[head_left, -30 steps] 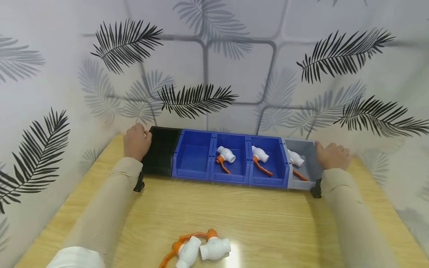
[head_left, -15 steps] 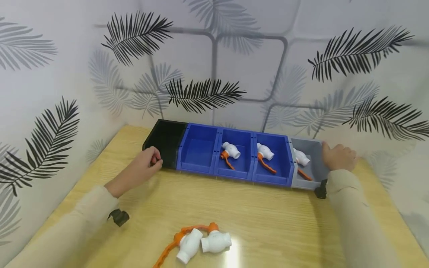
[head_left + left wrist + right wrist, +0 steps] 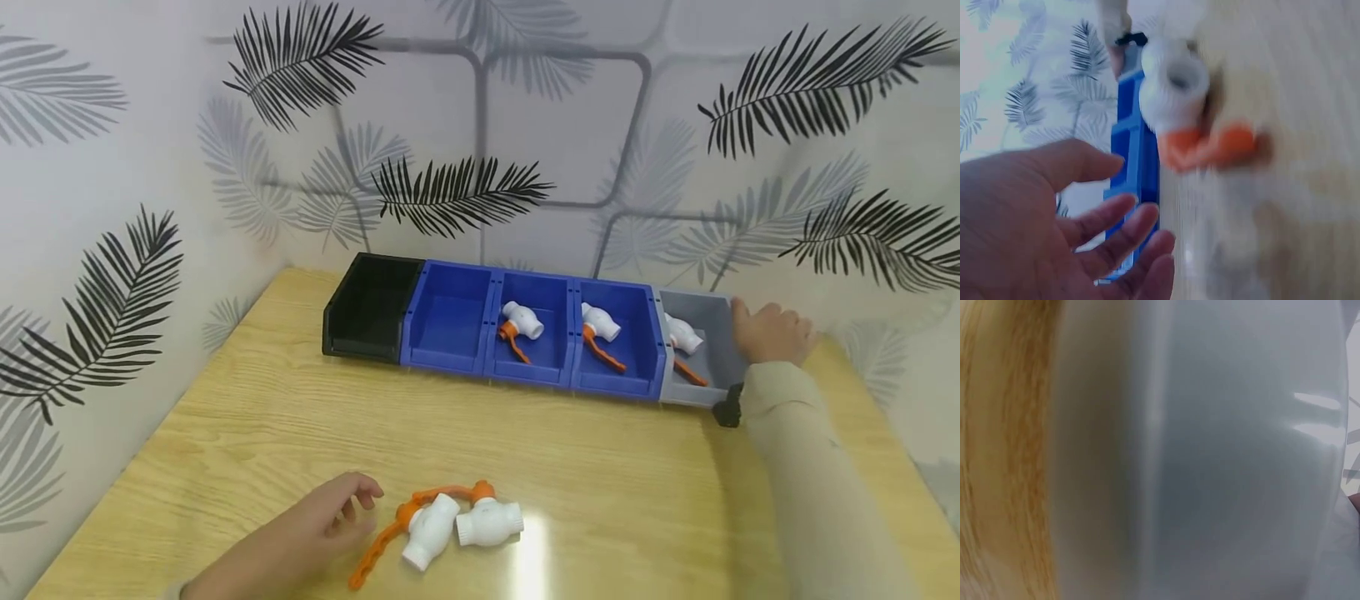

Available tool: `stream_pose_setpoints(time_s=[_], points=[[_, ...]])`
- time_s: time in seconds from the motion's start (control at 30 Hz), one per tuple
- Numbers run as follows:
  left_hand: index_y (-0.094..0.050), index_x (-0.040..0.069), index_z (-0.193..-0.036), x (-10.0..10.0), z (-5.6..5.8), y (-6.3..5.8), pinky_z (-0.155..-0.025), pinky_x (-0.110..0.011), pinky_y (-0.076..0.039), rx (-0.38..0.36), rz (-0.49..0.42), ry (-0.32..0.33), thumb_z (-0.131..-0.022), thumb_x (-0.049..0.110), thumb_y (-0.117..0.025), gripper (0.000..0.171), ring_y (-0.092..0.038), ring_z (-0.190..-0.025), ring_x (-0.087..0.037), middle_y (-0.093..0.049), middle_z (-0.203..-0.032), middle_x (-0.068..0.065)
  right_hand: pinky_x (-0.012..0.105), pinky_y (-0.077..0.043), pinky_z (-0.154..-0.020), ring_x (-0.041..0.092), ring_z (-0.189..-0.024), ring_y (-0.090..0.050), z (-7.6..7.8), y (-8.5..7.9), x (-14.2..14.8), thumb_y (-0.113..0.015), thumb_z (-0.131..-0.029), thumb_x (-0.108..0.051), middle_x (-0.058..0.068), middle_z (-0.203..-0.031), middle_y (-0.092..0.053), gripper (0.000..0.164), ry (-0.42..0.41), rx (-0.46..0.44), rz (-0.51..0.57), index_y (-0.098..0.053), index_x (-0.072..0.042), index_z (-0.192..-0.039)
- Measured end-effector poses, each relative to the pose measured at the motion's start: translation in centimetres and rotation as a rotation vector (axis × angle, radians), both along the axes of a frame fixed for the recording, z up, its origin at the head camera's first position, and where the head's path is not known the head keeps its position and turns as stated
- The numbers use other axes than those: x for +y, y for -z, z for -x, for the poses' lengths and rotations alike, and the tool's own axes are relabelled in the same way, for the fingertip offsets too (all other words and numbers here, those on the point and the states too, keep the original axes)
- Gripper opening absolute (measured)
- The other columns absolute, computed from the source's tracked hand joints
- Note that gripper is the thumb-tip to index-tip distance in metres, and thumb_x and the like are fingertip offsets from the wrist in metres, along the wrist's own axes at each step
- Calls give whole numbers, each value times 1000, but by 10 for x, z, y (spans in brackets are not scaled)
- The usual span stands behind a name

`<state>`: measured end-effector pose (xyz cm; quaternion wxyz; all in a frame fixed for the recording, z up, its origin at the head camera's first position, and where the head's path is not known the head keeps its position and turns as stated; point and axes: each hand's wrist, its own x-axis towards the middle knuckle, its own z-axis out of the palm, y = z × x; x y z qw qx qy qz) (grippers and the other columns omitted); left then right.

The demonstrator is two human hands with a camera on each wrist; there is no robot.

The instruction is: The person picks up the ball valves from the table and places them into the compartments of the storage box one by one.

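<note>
My left hand (image 3: 330,521) is low over the table at the front, fingers spread and slightly bent, with nothing in them. Just right of it lie two white ball valves with orange lever handles, the nearer valve (image 3: 431,533) and another valve (image 3: 491,523) against it. In the left wrist view a blurred valve (image 3: 1175,87) is beyond the fingertips. My right hand (image 3: 776,333) rests at the right side of the grey bin (image 3: 716,312), thumb at its rim and the other fingers outside. The grey bin's wall (image 3: 1241,462) fills most of the right wrist view.
The grey bin ends a row along the back wall, with several blue bins (image 3: 450,358) and a black bin (image 3: 363,346) at the left. One valve (image 3: 523,319) lies in the middle blue bin, another valve (image 3: 602,323) in the right blue bin, another valve (image 3: 682,333) in the grey bin.
My left hand has left the black bin's side and come forward and down to the valves on the table, its fingers opening out. My right hand stays at the grey bin.
</note>
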<state>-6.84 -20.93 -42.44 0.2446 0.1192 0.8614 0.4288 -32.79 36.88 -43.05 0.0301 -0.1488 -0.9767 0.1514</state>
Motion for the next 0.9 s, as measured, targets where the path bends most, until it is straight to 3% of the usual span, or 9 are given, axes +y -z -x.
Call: stream_pose_setpoints(time_s=[0.1,0.27,0.5,0.73,0.9], points=[[-51,10,-116,8,-7,4,-78,-37,-44,-4,13,-35,-92,26,-56,30,-48,-92,-20,-51,-104,-2,66,-16,-93,62,-110,-27,3,-3,0,-8,-89,-65,47,-117,-34,97,9,-6,-17,-36,23,-119],[-52,8,-114,17,-12,9,-68,-27,-44,74,31,-7,-89,20,-61,29,-48,-83,-15,-51,-99,1,65,-16,-94,61,-111,-28,3,-2,0,-9,-89,-65,46,-118,-34,96,34,-17,-27,-36,22,-120],[-55,5,-109,22,-13,18,-63,-23,-44,126,24,17,-86,12,-64,26,-47,-73,-7,-54,-94,2,66,-17,-93,61,-110,-29,0,-4,-3,-10,-90,-64,46,-117,-35,95,21,-17,-24,-37,22,-119],[-57,3,-104,24,-13,22,-58,-22,-43,131,54,11,-84,13,-66,23,-46,-65,-6,-52,-80,3,66,-17,-93,61,-112,-27,-1,-7,-5,-10,-89,-65,45,-117,-35,96,40,-15,-6,-35,22,-121],[-58,5,-100,28,-13,26,-57,-22,-42,137,60,-15,-84,12,-66,19,-46,-63,-5,-53,-80,3,66,-18,-92,61,-111,-28,-1,-4,-3,-11,-89,-65,45,-118,-36,95,44,-15,-2,-36,22,-121]])
